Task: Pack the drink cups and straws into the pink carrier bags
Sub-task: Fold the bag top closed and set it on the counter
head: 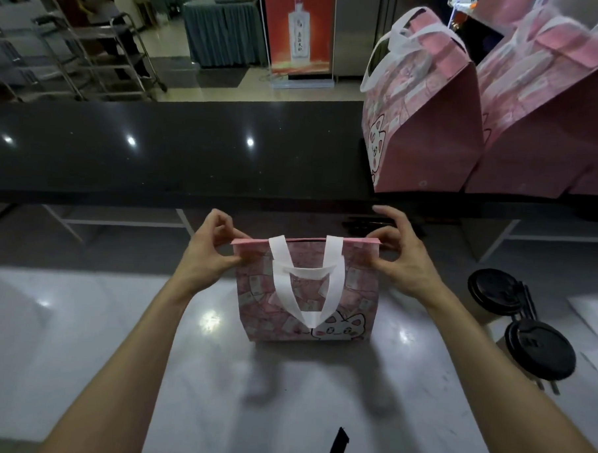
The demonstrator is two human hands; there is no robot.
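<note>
Both hands, left hand (211, 249) and right hand (397, 256), pinch opposite ends of the pink cat-print carrier bag (308, 295) rim (mouth barely open); black-lidded paper cups (539, 349) sit right of it, nearer the right hand.

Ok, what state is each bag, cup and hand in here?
Near bag: upright, top pinched nearly flat.
Left hand: pinching its top left corner.
Right hand: pinching its right corner.
Two cups: lidded, unpacked.
Counter bags: upright, tops folded shut.
</note>
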